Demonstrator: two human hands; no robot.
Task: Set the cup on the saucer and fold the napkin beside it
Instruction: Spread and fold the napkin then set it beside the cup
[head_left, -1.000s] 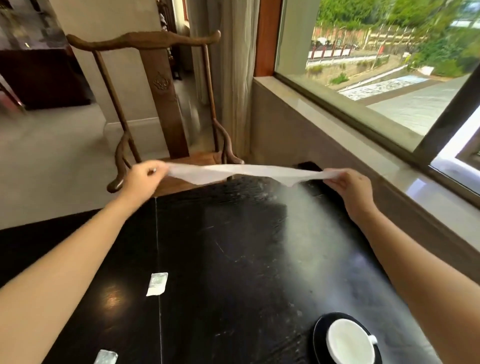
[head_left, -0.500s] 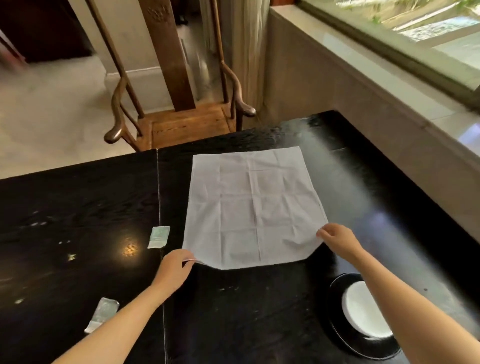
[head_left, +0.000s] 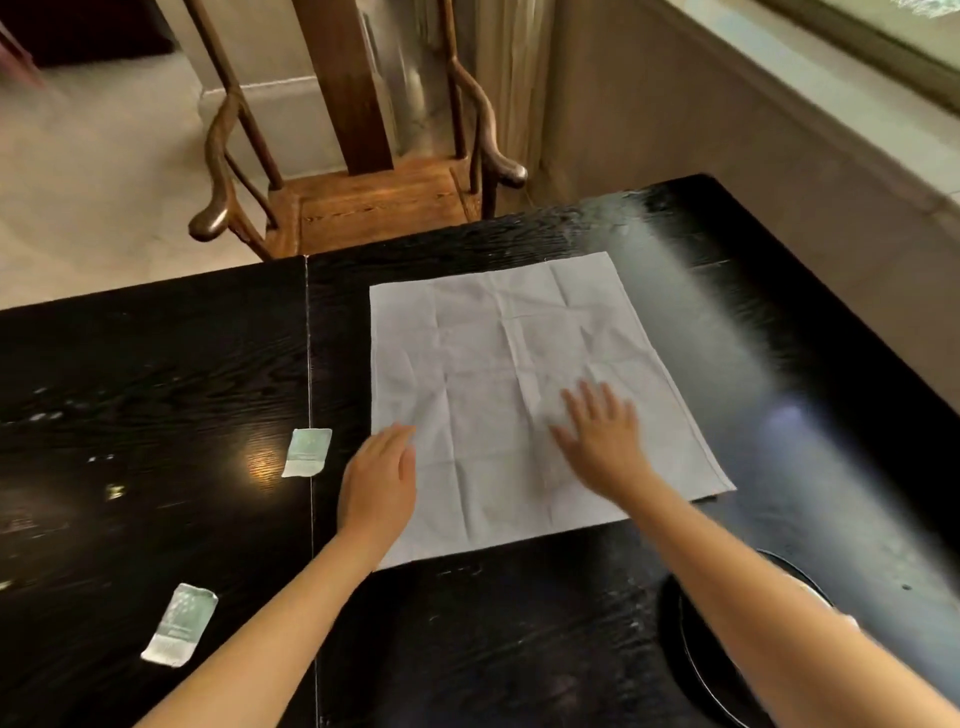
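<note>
A white creased napkin (head_left: 519, 374) lies spread flat and unfolded on the black table (head_left: 156, 389). My left hand (head_left: 379, 478) rests flat with straight fingers on the napkin's near left edge. My right hand (head_left: 602, 436) presses flat, fingers spread, on the napkin's near right part. The black saucer (head_left: 691, 665) sits at the bottom right, mostly hidden under my right forearm. Only a sliver of the white cup (head_left: 815, 592) shows past that arm, on the saucer.
Two small pale green packets lie on the table's left half, one (head_left: 307, 452) near my left hand and one (head_left: 181, 623) nearer me. A wooden armchair (head_left: 363, 197) stands at the table's far edge. A stone windowsill (head_left: 831, 130) runs along the right.
The napkin went from being held stretched in the air to lying flat on the table. Both hands have let go of its near corners and now lie flat on it.
</note>
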